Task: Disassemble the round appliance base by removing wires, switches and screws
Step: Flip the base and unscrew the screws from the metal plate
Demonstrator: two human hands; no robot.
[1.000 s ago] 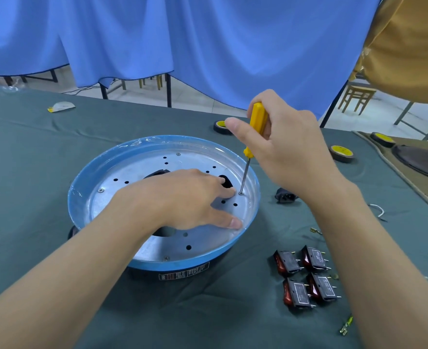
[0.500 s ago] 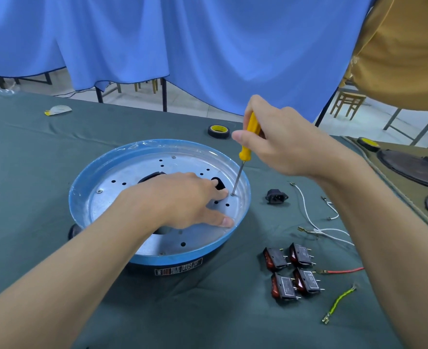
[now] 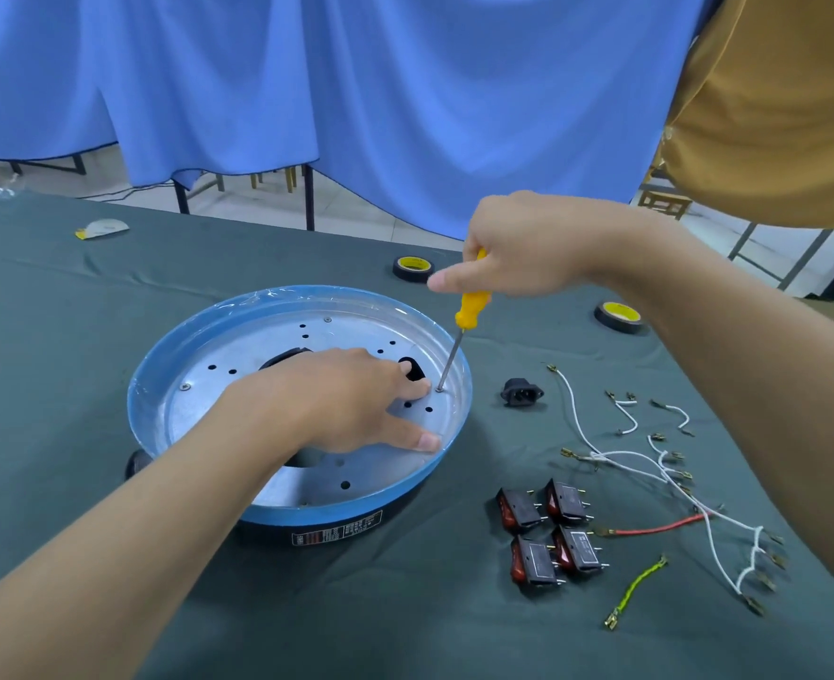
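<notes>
The round appliance base [image 3: 160, 385] lies on the table, a blue rim around a silver metal plate with holes and screws. My left hand [image 3: 351, 400] rests flat on the plate with its fingers spread, pressing it down. My right hand [image 3: 518, 247] grips the yellow handle of a screwdriver [image 3: 471, 309]. The shaft slants down and its tip sits on a screw [image 3: 439, 389] at the plate's right edge, just past my left fingertips. Other screws [image 3: 327, 319] show on the plate. Several black-and-red rocker switches [image 3: 549, 530] and loose wires [image 3: 650, 463] lie on the cloth to the right.
A black power socket [image 3: 521, 392] lies right of the base. Two rolls of tape [image 3: 412, 268] [image 3: 618, 316] sit further back. A green-yellow wire [image 3: 635, 593] and a red wire [image 3: 660, 526] lie near the switches. Blue curtain hangs behind the table; a person in yellow stands at the right.
The view has shifted, bringing the wires at the right into sight. My right hand has turned on the screwdriver handle, its tip staying on the same screw. My left hand has stayed on the plate.
</notes>
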